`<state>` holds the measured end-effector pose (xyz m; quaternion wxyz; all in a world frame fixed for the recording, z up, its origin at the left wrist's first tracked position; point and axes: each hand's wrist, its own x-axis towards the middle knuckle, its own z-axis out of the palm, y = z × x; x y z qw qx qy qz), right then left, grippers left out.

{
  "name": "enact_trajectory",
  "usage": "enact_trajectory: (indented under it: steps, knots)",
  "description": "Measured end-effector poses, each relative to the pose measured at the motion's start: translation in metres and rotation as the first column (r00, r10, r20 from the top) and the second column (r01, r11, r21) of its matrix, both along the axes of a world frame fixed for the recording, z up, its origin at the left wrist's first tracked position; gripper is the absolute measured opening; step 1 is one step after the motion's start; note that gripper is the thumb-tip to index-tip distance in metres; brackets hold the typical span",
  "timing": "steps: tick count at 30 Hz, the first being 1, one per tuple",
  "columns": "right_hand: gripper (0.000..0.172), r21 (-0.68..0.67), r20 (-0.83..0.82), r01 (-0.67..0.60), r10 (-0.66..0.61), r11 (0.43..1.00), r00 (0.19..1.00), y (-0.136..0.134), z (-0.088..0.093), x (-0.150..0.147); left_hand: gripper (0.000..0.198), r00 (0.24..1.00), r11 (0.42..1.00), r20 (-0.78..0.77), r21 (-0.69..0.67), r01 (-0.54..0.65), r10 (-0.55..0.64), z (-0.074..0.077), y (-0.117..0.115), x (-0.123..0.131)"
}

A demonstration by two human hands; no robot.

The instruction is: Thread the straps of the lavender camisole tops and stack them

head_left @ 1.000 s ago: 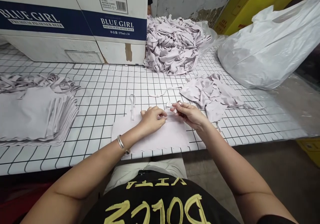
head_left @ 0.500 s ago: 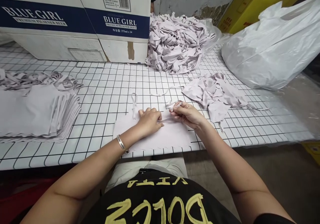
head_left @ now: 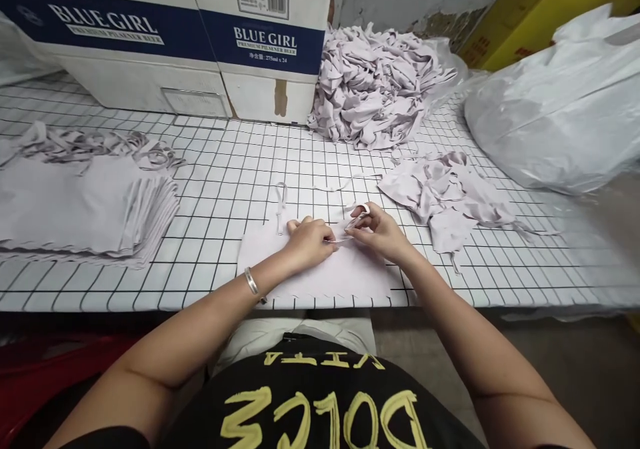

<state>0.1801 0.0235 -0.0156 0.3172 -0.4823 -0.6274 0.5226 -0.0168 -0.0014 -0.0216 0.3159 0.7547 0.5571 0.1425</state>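
A pale pink camisole lies flat at the table's front edge, its left strap stretched away from me. My left hand rests on the upper middle of it, thumb and finger pinching the fabric's top edge. My right hand is closed on the camisole's other strap, which loops between the fingers. A thin taut line of strap or edge runs between the two hands. The fingertips partly hide the strap's fittings.
A neat stack of matching camisoles lies at left. Loose camisoles lie crumpled at right, before a large heap of them. A beer carton stands behind, with a white plastic bag at right, all on a checked tablecloth.
My right hand has turned and come down nearer the camisole's top edge, the strap now looped over its fingers. My left hand stays on the fabric. The whole view has shifted slightly.
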Motion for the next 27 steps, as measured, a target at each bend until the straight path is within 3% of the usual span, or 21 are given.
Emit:
enact_trajectory:
  steps: [6, 12, 27]
  knots:
    - [0.027, 0.091, 0.173, -0.125, 0.108, 0.988, 0.979, -0.002, 0.002, -0.002, 0.017, 0.999, 0.999, 0.041, -0.039, -0.016, 0.018, -0.002, 0.001, 0.001]
    - [0.027, 0.115, 0.244, -0.200, 0.167, 0.973, 0.955, -0.003, 0.002, -0.003, 0.017, 0.998, 0.999, 0.059, -0.026, -0.018, 0.020, -0.004, 0.001, 0.001]
    - [0.017, 0.180, 0.402, -0.249, 0.160, 0.951, 0.902, -0.004, 0.006, -0.010, 0.017, 0.998, 1.000, 0.062, -0.026, -0.012, 0.013, -0.003, 0.002, 0.001]
